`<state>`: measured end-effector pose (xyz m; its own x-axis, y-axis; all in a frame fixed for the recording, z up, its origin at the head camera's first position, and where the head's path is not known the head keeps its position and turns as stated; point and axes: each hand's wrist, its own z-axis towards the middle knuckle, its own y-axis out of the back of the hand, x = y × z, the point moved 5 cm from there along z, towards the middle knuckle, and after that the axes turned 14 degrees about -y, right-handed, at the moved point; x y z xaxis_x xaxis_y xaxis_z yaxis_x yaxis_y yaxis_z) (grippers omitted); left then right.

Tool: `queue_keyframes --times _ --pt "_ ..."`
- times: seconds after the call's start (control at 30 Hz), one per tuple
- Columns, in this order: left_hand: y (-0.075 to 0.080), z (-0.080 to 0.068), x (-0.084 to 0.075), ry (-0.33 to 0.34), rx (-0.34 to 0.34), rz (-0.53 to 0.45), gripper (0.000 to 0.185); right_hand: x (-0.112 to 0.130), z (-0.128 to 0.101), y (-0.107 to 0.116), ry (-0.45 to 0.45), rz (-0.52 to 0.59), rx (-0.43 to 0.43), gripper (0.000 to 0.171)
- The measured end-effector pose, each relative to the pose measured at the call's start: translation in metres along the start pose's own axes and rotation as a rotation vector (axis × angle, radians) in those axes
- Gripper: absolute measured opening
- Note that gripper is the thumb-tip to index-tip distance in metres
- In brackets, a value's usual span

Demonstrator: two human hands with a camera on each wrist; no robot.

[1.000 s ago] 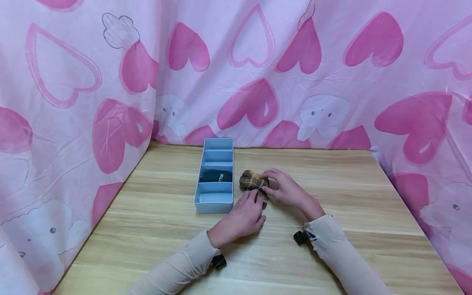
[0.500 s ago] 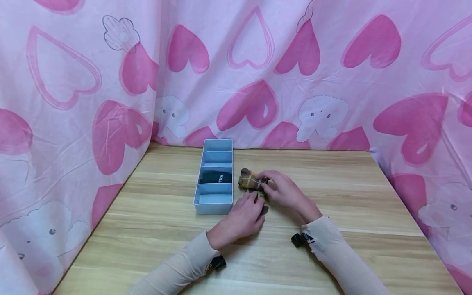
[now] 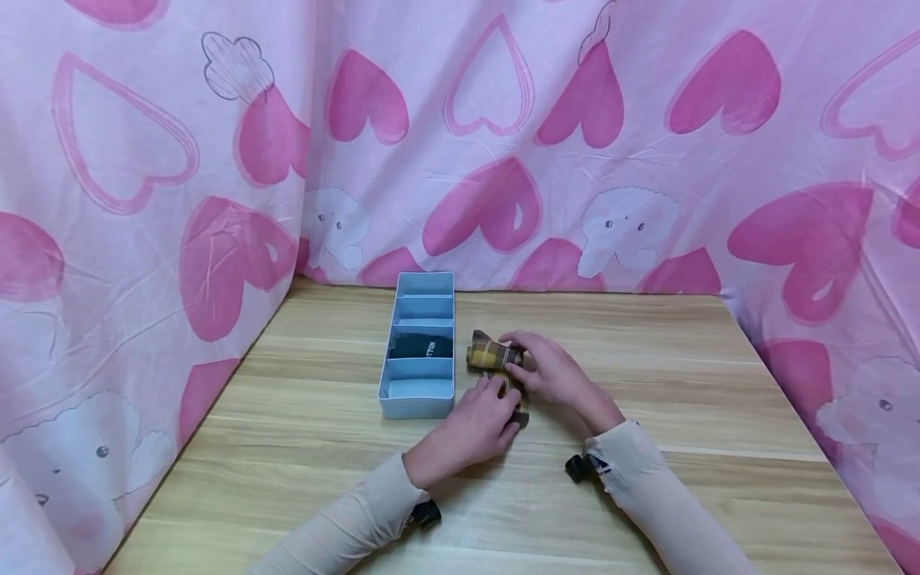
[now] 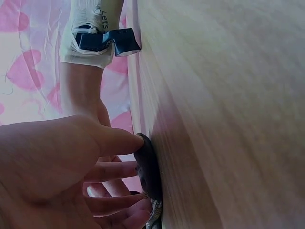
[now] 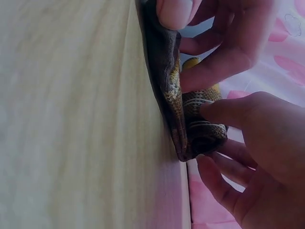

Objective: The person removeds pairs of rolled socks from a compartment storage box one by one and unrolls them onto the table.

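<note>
A brown and yellow plaid sock (image 3: 489,353) lies partly rolled on the wooden table, right of a blue divided box. My right hand (image 3: 549,367) grips the rolled end, its thumb and fingers on both sides of the roll (image 5: 205,136) in the right wrist view. At the flat, dark end, my left hand (image 3: 477,419) pinches the sock close to the tabletop. That dark end (image 4: 148,167) shows under the left thumb and fingertips in the left wrist view. Part of the sock is hidden behind the left fingers.
The blue box (image 3: 415,409) has several compartments in a row; a folded dark sock (image 3: 413,346) with white lettering sits in one. A pink heart-patterned curtain (image 3: 474,96) stands along the table's back and sides. Both wrists carry small black cameras.
The dark flat end shows further out past the left hand, toward the right and front. The rolled part has turned slightly under the right fingers. The box has stayed in place.
</note>
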<state>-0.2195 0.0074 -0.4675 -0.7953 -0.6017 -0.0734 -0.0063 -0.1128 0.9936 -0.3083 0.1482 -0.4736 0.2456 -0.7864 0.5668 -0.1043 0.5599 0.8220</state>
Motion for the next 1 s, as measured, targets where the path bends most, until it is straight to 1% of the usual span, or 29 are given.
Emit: queue_keyframes --times 0.17,0.23,0.3,0.4,0.5,0.67,0.87,1.0 --pt "0.001 0.001 0.001 0.009 0.008 0.051 0.047 -0.001 0.001 0.001 0.005 0.001 -0.030 0.031" --pt "0.000 0.002 0.002 0.009 0.020 0.070 0.046 -0.002 0.001 0.002 0.010 -0.004 -0.039 0.032" --pt "-0.002 0.002 0.003 0.008 0.026 0.056 0.045 -0.003 0.002 0.002 0.008 -0.017 -0.045 0.037" --pt "-0.004 0.003 0.003 0.001 0.025 0.003 0.045 -0.004 0.003 0.002 0.013 -0.050 -0.051 0.044" --pt "-0.005 0.004 0.004 0.000 0.023 -0.044 0.045 -0.005 0.004 0.003 0.008 -0.059 -0.052 0.045" --pt "-0.007 0.003 0.005 0.006 0.031 -0.048 0.045 -0.005 0.008 0.004 -0.017 -0.037 -0.065 0.044" --pt "-0.010 0.003 0.006 0.005 0.028 -0.029 0.044 -0.004 0.010 0.006 0.009 -0.059 -0.080 0.034" --pt "-0.010 0.004 0.007 0.014 0.037 -0.031 0.045 -0.006 0.013 0.007 -0.009 -0.073 -0.064 0.037"
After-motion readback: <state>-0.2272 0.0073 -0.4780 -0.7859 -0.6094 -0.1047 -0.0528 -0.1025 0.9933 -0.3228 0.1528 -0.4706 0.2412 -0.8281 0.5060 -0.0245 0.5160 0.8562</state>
